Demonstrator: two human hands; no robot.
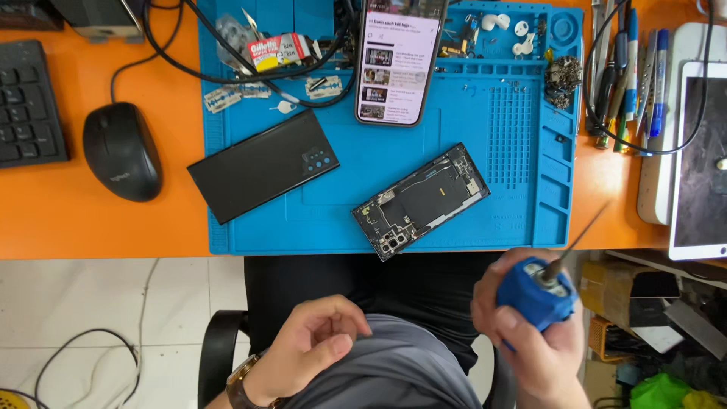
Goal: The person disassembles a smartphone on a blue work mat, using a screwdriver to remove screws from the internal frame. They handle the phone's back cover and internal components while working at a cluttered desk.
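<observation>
A blue, round-bodied electric screwdriver with a thin dark metal bit is held in the right hand, the fingers being wrapped around its body and the bit pointed up and away toward the right edge of the blue silicone work mat. The left hand is seen loosely curled and holding nothing, rested on the grey-clad lap, a brown-strapped wristwatch being worn at its wrist. The opened black smartphone, its internals exposed, lies on the mat ahead of the right hand and well apart from it; its detached black back cover lies ahead of the left hand. The step in hand is judged to be a pause between fastener operations, the tool being withdrawn from the work. A next move would call for the bit tip to be brought squarely onto a small screw head. The screws themselves cannot be made out, the bit tip is blurred, and the right wrist is cut off by the lower frame edge.
</observation>
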